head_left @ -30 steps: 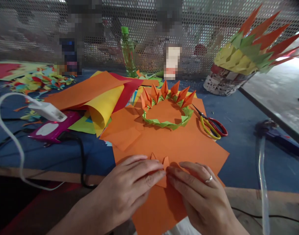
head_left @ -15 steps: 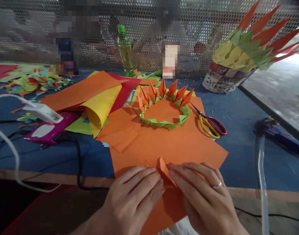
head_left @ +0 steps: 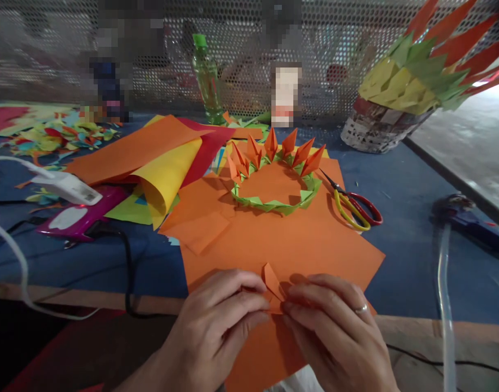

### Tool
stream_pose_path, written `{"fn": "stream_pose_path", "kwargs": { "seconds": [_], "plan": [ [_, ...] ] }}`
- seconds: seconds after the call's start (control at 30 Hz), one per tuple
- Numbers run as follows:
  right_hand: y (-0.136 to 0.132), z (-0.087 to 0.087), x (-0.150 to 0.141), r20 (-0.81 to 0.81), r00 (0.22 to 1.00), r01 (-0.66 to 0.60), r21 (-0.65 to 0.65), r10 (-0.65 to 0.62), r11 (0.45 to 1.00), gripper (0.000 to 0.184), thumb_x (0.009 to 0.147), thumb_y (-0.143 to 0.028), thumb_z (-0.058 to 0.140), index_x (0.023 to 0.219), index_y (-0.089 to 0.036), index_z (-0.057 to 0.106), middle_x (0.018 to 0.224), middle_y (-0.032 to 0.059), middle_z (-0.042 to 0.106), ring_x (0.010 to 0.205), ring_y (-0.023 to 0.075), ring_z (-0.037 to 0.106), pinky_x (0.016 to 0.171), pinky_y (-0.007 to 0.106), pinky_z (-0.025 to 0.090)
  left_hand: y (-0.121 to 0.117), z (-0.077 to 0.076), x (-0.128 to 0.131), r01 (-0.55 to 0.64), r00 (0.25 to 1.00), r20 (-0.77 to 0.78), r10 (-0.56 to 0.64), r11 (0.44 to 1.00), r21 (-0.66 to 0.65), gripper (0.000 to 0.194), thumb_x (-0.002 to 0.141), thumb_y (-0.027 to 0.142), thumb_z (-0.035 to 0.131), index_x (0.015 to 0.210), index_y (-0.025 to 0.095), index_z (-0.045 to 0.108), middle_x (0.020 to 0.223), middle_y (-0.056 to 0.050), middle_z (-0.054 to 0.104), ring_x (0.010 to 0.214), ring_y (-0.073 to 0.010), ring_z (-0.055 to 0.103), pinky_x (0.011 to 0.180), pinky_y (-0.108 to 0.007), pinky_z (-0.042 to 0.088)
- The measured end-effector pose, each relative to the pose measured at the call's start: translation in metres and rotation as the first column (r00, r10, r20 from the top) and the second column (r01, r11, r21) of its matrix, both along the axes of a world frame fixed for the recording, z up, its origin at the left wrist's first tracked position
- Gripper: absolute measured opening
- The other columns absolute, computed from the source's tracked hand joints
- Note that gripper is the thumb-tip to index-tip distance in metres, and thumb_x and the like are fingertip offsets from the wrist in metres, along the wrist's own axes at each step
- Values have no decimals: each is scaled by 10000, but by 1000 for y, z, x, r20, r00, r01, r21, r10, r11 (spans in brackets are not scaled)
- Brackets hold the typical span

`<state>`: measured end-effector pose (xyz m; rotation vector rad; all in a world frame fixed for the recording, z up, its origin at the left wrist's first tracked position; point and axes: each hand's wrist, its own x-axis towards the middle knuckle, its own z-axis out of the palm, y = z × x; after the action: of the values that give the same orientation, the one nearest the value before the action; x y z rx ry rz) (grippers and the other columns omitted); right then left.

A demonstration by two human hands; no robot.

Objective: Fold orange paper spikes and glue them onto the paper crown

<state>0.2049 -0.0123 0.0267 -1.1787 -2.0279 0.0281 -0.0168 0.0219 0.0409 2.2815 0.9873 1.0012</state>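
Note:
Between my hands is a small folded piece of orange paper (head_left: 273,283), its pointed flap standing up. My left hand (head_left: 220,310) pinches its left side, fingers and thumb together. On the other side my right hand (head_left: 334,316), with a ring on one finger, grips the paper's right edge. Part of the piece is hidden behind my fingers. Large orange sheets (head_left: 249,245) lie underneath and hang over the table edge. Just beyond my hands rests a green folded-paper ring (head_left: 273,207) with several orange paper points (head_left: 271,146) along its back.
Scissors (head_left: 351,209) with yellow and red handles lie to the right. Farther right are a glue gun (head_left: 473,223) and a paper-covered pot (head_left: 392,92). A magenta power adapter (head_left: 80,218), cables, coloured sheets (head_left: 167,169) and paper scraps (head_left: 57,136) occupy the left. A green bottle (head_left: 208,81) stands behind.
My left fingers have loosened and spread slightly along the orange piece, and my right fingertips have shifted lower on it. The view has moved a little.

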Motion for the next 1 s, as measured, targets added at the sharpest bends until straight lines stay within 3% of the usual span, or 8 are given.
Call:
{"fn": "stream_pose_path", "kwargs": {
  "seconds": [0.4,0.63,1.0],
  "plan": [
    [-2,-4,2,2,1000,15,-78,-15,997,179,863,-131,728,985,-262,730,1151,-9,730,1135,176,584,941,304,490,-1,3,2,16,1000,-21,-17,997,-75,139,980,117,597,963,216,694,1004,-6,668,895,-107,654,803,-209,504],
    [1,-1,0,50,996,75,-85,-71,994,67,903,-233,718,957,-273,711,1166,-13,729,1165,177,590,942,311,465,-2,0,8,-80,997,14,82,990,-114,121,960,92,615,914,191,666,968,-3,639,875,-83,645,784,-174,500],
    [1,-5,-5,87,987,140,-74,-133,987,64,884,-222,700,900,-260,651,1136,0,721,1115,175,614,893,304,450,-4,-1,19,-180,983,18,181,982,-60,132,956,97,610,896,195,674,926,-11,643,850,-95,652,764,-181,511]
  ]
}}
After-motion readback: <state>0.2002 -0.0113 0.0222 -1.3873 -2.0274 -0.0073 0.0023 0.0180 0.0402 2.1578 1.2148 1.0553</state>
